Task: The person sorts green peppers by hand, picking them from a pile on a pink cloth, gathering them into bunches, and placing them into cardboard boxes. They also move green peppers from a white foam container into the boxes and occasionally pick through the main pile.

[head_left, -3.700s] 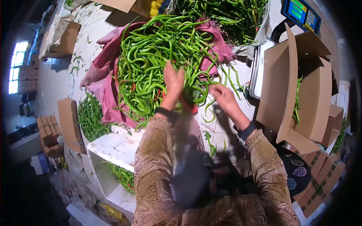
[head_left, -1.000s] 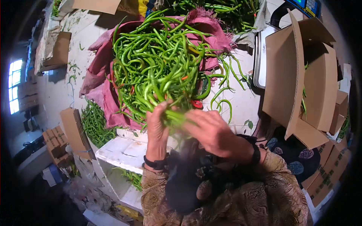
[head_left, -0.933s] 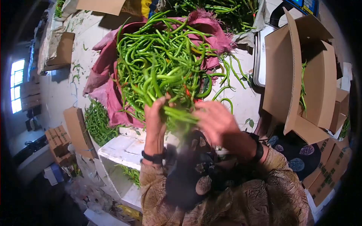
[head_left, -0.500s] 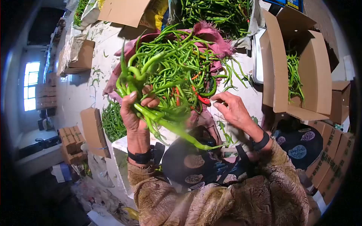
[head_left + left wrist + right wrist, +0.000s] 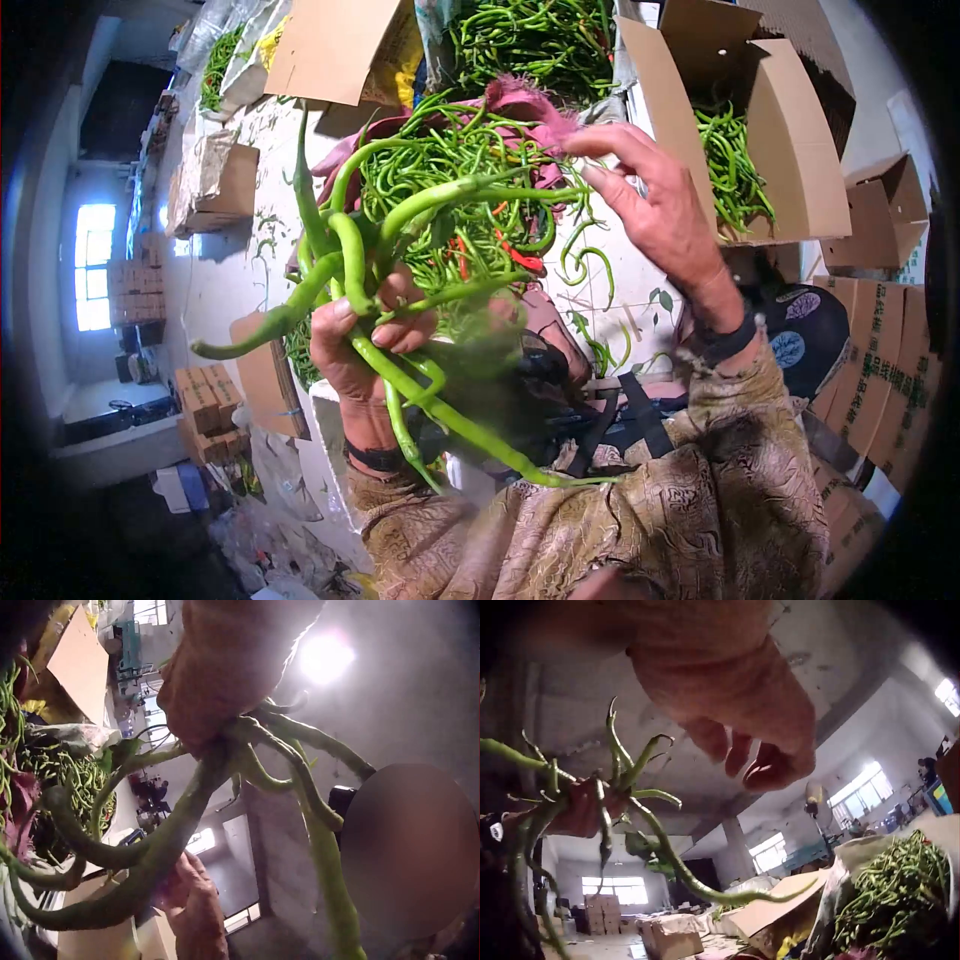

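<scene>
My left hand (image 5: 365, 345) grips a bunch of long green peppers (image 5: 350, 255), raised over the near left side of a pepper pile. Their tips fan out on several sides, one reaching down to the right. To the right of the bunch my right hand (image 5: 660, 205) is lifted with fingers loosely bent. In the right wrist view nothing shows between the fingers of the right hand (image 5: 735, 712). Below lies the pile (image 5: 465, 165) of green peppers with some red ones, on a pink cloth (image 5: 530, 105).
An open cardboard box (image 5: 805, 140) with green peppers inside stands at the right. Behind the pile is a sack of peppers (image 5: 535, 45). Loose peppers (image 5: 600, 350) and leaves lie on the white tiles. Flattened cardboard (image 5: 265, 385) leans at the left.
The left hand has lifted the bunch away from the pile, up towards the head camera. The right hand has left the bunch and moved up and to the right.
</scene>
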### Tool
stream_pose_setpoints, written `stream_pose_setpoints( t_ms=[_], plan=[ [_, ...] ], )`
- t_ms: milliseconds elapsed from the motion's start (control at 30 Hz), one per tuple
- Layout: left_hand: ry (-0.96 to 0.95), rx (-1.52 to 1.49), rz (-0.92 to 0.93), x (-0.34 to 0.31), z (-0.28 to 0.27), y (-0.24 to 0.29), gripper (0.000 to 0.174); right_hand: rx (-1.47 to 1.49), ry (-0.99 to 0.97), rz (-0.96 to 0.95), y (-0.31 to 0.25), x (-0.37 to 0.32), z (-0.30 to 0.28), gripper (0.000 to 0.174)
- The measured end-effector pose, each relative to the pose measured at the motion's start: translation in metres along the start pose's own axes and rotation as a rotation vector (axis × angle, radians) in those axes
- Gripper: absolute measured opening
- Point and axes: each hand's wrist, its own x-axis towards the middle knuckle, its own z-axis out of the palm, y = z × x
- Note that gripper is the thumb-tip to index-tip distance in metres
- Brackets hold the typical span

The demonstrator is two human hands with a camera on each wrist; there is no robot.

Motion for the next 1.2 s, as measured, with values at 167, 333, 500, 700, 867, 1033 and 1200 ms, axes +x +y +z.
stream_pose_setpoints(
  t_ms=[167,333,500,700,867,1033,1200],
  plan=[
    [-0.101,-0.047,-0.077,-0.005,0.000,-0.023,0.047,0.017,-0.310,-0.258,-0.008,0.009,-0.005,0.028],
    [-0.159,-0.110,-0.151,-0.015,0.003,-0.043,0.055,0.228,-0.739,0.039,-0.001,0.040,-0.004,0.034],
    [-0.282,-0.150,-0.250,-0.007,-0.003,-0.065,0.056,0.835,-1.062,0.020,0.021,0.017,0.016,0.038],
    [-0.348,-0.291,-0.347,-0.013,-0.024,-0.088,0.057,1.128,-1.132,0.600,0.015,-0.014,0.003,0.036],
    [-0.299,-0.419,-0.381,-0.015,-0.039,-0.101,0.056,0.883,-0.988,0.598,0.014,-0.021,-0.018,0.034],
    [0.134,-0.312,-0.260,-0.033,-0.065,-0.119,0.054,0.834,-1.021,0.580,0.022,-0.027,-0.028,0.037],
    [-0.033,-0.361,-0.316,-0.035,-0.077,-0.123,0.055,0.913,-1.133,0.682,0.032,-0.033,-0.035,0.032]
  ],
)
